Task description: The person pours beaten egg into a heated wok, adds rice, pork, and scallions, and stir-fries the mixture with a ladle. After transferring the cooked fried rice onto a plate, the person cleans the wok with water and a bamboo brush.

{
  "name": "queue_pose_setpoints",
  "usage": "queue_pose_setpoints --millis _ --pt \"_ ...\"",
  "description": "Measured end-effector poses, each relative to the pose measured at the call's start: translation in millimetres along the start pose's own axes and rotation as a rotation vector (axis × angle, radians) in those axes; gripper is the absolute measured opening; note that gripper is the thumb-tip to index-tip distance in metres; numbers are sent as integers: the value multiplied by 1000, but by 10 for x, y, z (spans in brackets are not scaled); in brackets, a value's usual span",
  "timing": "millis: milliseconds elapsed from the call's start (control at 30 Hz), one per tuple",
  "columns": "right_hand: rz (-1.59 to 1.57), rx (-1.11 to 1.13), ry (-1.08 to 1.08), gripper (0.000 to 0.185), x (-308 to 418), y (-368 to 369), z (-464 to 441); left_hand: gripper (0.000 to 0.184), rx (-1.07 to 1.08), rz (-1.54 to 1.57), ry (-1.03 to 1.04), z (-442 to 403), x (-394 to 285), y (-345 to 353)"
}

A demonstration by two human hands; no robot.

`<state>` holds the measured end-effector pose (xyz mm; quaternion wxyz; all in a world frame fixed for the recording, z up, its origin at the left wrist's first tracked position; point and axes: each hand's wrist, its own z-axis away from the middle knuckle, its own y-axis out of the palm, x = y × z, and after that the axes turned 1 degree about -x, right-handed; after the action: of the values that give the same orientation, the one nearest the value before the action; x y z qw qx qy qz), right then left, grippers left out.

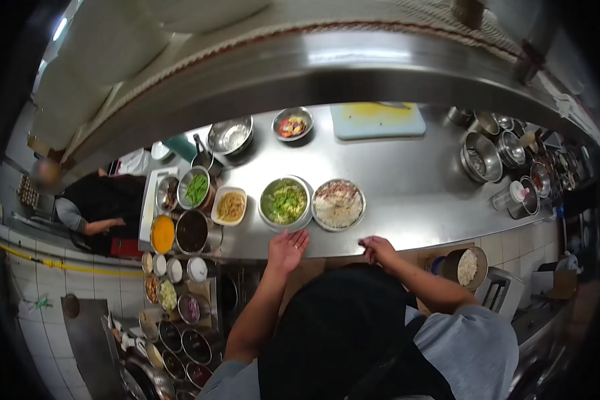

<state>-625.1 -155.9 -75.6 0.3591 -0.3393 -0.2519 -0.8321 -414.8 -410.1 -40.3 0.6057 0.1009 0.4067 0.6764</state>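
My left hand (289, 250) lies palm up at the counter's front edge, fingers stretched out and holding nothing. Just beyond it stands a metal bowl of chopped greens (285, 203). To the right of that bowl is another metal bowl, filled with white rice (339, 205) and some reddish-brown bits on top. My right hand (379, 251) hovers at the edge to the lower right of the rice bowl, apart from it. Its fingers are curled into a pinch, with something small and dark at their tips that I cannot make out.
A pale cutting board (379, 122) with a knife lies at the back. Nearby is a bowl of colourful pieces (292, 125). Left stand a square tub of brownish strips (231, 206) and several ingredient containers. Metal bowls (481, 157) crowd the right. A person (97, 207) is at far left.
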Motion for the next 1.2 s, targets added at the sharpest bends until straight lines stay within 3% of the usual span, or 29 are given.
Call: queue_pose_setpoints --millis 167,267,500,600,733,833,967,1100,1200 --pt "-127 -105 -70 33 -87 15 89 38 87 54 -55 -143 -105 82" --pt "-153 -99 -119 30 31 87 -2 41 -26 104 17 -233 -230 186" --pt "-195 -172 -171 20 447 153 -212 44 46 -43 223 -533 -364 254" --pt "-169 -228 -173 14 582 180 -348 42 -48 -580 -29 -636 -264 277" --pt "-112 -271 -212 12 661 192 -444 26 10 -731 -31 -598 9 434" --pt "7 -301 -250 15 702 182 -498 26 -27 -838 57 -605 154 483" --pt "166 -330 -268 17 613 175 -625 16 -19 -824 97 -609 184 444" --pt "291 -348 -330 17 583 246 -575 20 -98 -804 119 -514 231 423" --pt "20 -187 -194 14 718 319 -338 23 -96 -745 63 -431 370 314"
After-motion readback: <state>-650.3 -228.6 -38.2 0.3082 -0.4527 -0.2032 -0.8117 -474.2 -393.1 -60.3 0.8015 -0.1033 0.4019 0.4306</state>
